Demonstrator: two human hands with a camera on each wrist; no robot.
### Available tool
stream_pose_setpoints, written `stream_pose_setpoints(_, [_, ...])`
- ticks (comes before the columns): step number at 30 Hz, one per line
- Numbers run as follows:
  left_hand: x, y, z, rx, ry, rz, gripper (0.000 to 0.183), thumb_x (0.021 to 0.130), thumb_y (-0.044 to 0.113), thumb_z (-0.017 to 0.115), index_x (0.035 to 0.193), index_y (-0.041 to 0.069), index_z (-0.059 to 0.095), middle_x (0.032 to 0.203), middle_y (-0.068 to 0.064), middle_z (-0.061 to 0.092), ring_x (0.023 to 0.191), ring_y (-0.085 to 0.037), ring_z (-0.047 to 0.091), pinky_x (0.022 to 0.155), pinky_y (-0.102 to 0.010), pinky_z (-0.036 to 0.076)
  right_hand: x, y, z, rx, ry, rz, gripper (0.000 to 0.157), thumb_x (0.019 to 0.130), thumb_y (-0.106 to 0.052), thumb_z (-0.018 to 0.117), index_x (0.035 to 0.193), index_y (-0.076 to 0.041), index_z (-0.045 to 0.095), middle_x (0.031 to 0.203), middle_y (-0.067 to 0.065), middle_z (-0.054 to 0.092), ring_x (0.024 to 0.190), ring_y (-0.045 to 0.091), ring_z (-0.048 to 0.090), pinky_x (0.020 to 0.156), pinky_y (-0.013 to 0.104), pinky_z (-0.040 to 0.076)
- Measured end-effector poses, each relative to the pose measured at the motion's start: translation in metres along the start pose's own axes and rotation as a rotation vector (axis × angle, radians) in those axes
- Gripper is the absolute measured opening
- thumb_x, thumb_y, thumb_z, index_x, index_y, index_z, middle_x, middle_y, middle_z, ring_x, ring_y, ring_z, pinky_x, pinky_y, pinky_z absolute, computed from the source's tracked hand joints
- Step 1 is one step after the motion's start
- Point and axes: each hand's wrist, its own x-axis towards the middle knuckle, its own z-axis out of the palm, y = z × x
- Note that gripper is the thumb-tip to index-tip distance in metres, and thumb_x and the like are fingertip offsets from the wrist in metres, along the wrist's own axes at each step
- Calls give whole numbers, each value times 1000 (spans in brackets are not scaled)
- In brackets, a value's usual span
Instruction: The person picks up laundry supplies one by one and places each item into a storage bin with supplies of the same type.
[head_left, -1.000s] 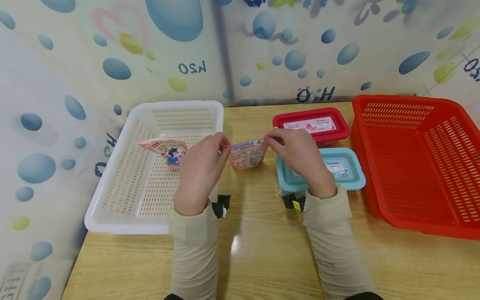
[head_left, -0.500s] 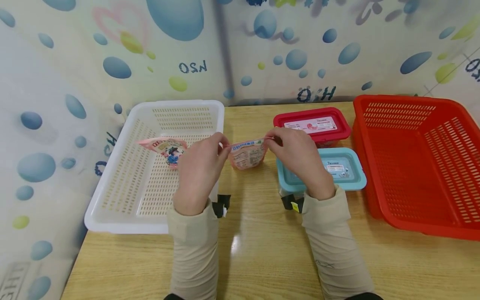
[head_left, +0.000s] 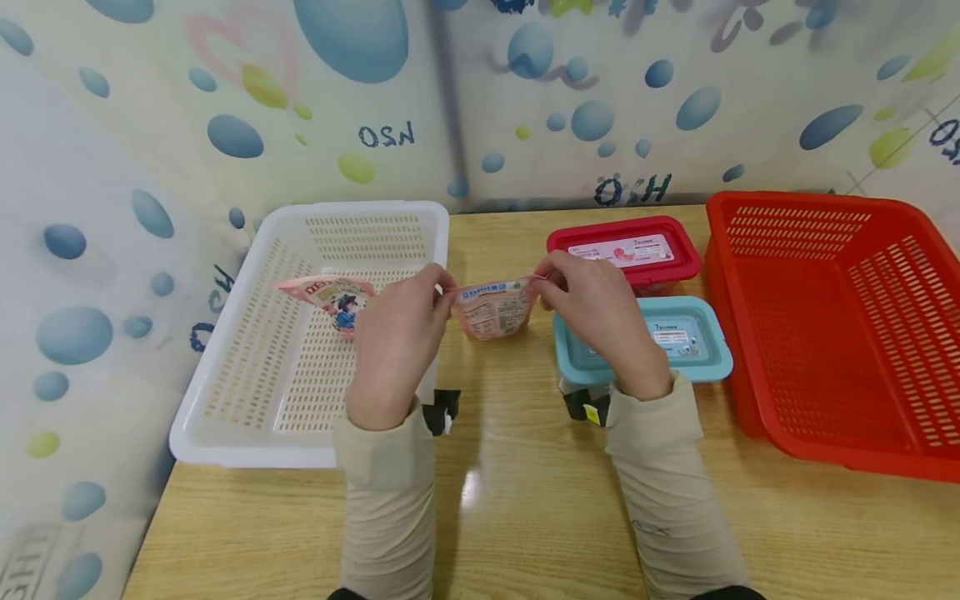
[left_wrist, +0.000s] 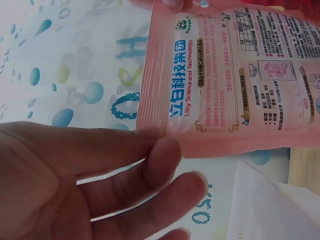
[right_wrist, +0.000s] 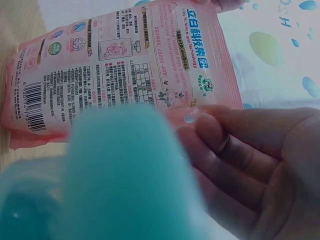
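Note:
Between the two hands a pink printed pouch (head_left: pixel 495 310) stands on the wooden table, its back panel of small text facing me. My left hand (head_left: pixel 401 337) pinches its upper left corner between thumb and index finger. At the opposite top corner my right hand (head_left: pixel 600 312) pinches the sealed edge beside a small punched hole. The left wrist view shows the remaining left fingers (left_wrist: pixel 185 190) loosely bent below the pouch (left_wrist: pixel 240 80). A second pink pouch (head_left: pixel 341 302) with a cartoon figure is in the white basket (head_left: pixel 225 417), partly hidden behind my left hand.
A red-lidded box (head_left: pixel 660 267) and a blue-lidded box (head_left: pixel 690 308) sit beside my right hand; the blue lid's near left part is under that hand. Farther right is a red basket (head_left: pixel 862 350). A patterned wall (head_left: pixel 510 142) stands behind the table (head_left: pixel 517 500).
My left hand has shifted very slightly to the left, keeping its pinch on the pouch corner. The right hand and the pouch look almost unmoved.

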Motion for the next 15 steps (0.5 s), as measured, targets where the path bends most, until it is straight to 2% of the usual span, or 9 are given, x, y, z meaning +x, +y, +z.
stream_pose_setpoints(8, [1, -3, 1, 1, 56, 20, 13, 88, 28, 57, 92, 16, 61, 72, 2, 62, 50, -15, 50, 39, -30, 35, -1, -2, -1, -5, -11, -25, 17, 83, -28, 63, 96, -18, 60, 73, -4, 60, 64, 14, 52, 61, 28, 42])
stream_pose_setpoints(15, [1, -3, 0, 3, 43, 8, 12, 88, 28, 57, 92, 17, 60, 73, 3, 61, 52, -15, 50, 41, -31, 35, -3, -2, -1, -14, -21, -32, 18, 82, -28, 64, 97, -18, 60, 72, -6, 59, 64, 14, 51, 63, 28, 43])
